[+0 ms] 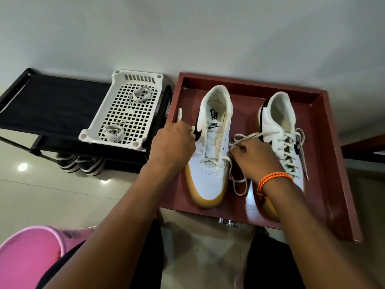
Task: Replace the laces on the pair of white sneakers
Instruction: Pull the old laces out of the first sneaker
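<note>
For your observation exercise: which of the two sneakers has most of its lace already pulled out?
The left sneaker, between both hands; only its lowest eyelets are laced, while the right sneaker is fully laced.

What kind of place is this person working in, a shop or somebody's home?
Most likely a home, perhaps near an entryway. A black shoe rack stands against the plain wall with striped shoes beneath it, on a glossy tiled floor. Nothing suggests a shop.

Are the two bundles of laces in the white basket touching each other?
Apart. The head view shows one lace bundle at the far end of the white basket and the other lace bundle at the near end, with bare grid between them.
</note>
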